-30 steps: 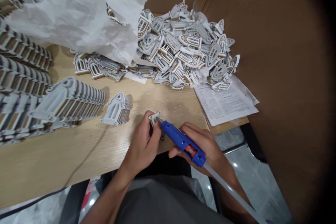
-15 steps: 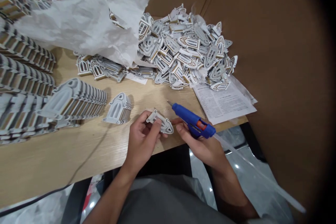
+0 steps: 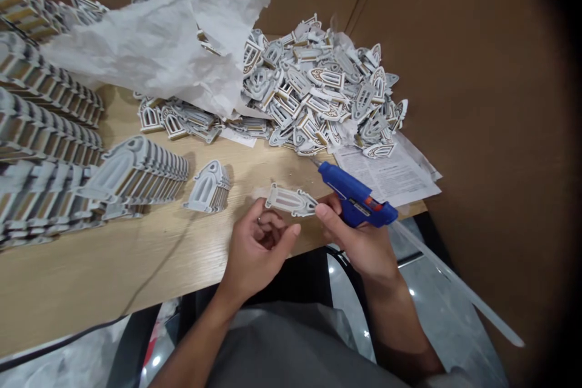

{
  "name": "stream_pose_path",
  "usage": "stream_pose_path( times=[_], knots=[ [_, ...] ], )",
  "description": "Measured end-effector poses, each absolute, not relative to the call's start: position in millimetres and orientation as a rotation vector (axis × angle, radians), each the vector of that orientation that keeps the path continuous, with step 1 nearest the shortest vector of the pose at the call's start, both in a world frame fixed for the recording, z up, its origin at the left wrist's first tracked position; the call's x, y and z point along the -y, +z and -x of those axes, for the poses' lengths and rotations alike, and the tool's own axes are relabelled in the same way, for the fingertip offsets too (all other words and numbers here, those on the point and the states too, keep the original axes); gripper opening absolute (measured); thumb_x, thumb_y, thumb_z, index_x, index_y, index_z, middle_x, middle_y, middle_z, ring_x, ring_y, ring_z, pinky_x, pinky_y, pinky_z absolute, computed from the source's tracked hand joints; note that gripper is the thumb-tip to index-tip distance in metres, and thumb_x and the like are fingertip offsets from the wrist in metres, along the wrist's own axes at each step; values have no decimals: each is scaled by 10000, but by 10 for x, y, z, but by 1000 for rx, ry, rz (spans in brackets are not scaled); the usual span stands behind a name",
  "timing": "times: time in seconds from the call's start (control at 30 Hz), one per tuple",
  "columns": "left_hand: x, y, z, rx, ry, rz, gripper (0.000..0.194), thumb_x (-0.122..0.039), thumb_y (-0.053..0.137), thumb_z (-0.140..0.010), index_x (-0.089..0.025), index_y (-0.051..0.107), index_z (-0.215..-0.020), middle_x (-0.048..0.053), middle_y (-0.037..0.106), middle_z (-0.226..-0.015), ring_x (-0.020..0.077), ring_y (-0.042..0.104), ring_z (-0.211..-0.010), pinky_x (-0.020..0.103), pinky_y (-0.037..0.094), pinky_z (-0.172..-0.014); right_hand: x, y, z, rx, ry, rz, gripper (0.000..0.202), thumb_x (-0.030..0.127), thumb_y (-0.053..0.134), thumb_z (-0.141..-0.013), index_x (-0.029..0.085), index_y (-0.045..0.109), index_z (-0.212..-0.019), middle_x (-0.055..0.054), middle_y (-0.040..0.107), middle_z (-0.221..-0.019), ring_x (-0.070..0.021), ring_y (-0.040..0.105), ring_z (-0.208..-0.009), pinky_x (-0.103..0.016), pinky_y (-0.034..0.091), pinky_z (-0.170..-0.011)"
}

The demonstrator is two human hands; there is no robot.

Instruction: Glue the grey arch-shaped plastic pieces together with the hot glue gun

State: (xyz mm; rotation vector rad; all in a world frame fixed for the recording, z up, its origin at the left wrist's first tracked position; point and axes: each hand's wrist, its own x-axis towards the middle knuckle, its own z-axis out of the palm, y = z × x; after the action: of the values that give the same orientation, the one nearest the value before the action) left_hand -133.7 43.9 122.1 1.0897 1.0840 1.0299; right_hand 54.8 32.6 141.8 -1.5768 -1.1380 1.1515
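Note:
A small white arched window piece point(image 3: 291, 200) is held above the table, its back facing up and its pointed end to the right. My right hand point(image 3: 359, 245) pinches that pointed end between thumb and index finger. In the same hand sits a blue hot glue gun point(image 3: 350, 191), nozzle toward the upper left, with a long clear glue stick point(image 3: 459, 282) trailing from its rear. My left hand point(image 3: 257, 248) is open below the piece's flat end, thumb apart and fingers loosely curled; whether its index finger touches the piece I cannot tell.
A short stack of window pieces point(image 3: 209, 188) stands left of my hands, with longer rows point(image 3: 140, 173) beyond it. At the back lies a heap of loose pieces point(image 3: 313, 88) beside crumpled white paper point(image 3: 150, 42). Printed sheets point(image 3: 391, 179) lie at the table's right edge.
My left hand has let go of the window piece, and my right thumb and index finger now hold its pointed end. The glue gun has shifted to the right.

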Motion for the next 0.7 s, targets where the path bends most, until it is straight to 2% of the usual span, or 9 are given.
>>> stream_pose_path(
  times=[0.1,0.23,0.3,0.33,0.4,0.47,0.5,0.57,0.7],
  knots=[
    [-409,1190,1329,-1123,953,-1228,114,-278,770,-959,-201,690,-935,-81,490,-591,85,450,-527,212,371,-529,-339,1428,-569,979,1169,1489,468,538,853,-937,263,480,-871,60,560,-761,-85,408,-512,-265,375,-478],
    [-335,1268,1395,-1103,933,-1292,191,-300,674,-1033,-213,652,-864,-106,334,-531,82,295,-478,234,273,-499,-381,1470,-635,890,1176,1384,460,460,870,-944,262,460,-882,66,541,-817,-60,347,-512,-253,342,-471],
    [-291,1367,1479,-1154,989,-1342,140,-309,678,-1040,-223,663,-930,-114,282,-543,85,262,-478,239,256,-497,-395,1499,-686,898,1241,1334,460,436,864,-952,259,450,-863,73,514,-801,-55,317,-504,-249,317,-463],
    [-272,1423,1529,-1202,1015,-1390,75,-300,713,-1021,-234,679,-1036,-119,272,-561,86,264,-483,236,259,-499,-396,1514,-712,914,1295,1307,461,430,859,-957,257,445,-853,78,500,-788,-51,296,-492,-249,293,-453],
    [-240,1532,1627,-1281,1038,-1513,356,-288,800,-959,-263,668,-1289,-119,292,-616,89,294,-506,226,297,-513,-390,1544,-754,985,1402,1262,461,438,844,-968,255,441,-837,84,483,-755,-52,274,-479,-253,256,-441],
    [-211,1613,1706,-1296,1016,-1632,560,-281,849,-911,-291,637,-1430,-103,373,-674,89,360,-531,213,358,-522,-381,1577,-773,1108,1469,1250,448,457,826,-980,252,457,-829,70,506,-744,-73,331,-507,-260,281,-460],
    [-196,1638,1735,-1284,1000,-1686,572,-274,853,-904,-302,645,-1436,-94,422,-697,87,394,-538,208,383,-523,-379,1596,-773,1178,1487,1256,438,463,817,-987,249,470,-826,55,533,-753,-89,378,-540,-265,317,-486],
    [-161,1658,1774,-1271,983,-1788,476,-244,834,-913,-313,689,-1361,-80,503,-726,83,452,-543,208,424,-534,-387,1636,-759,1314,1482,1285,428,469,802,-995,247,485,-814,23,586,-788,-122,461,-623,-282,394,-553],
    [-82,1636,1826,-1349,985,-1920,381,-195,795,-928,-298,694,-1279,-62,576,-768,95,536,-586,234,498,-611,-450,1719,-700,1562,1398,1370,460,541,750,-1011,250,485,-773,6,620,-777,-164,542,-698,-315,482,-643]
  ],
)
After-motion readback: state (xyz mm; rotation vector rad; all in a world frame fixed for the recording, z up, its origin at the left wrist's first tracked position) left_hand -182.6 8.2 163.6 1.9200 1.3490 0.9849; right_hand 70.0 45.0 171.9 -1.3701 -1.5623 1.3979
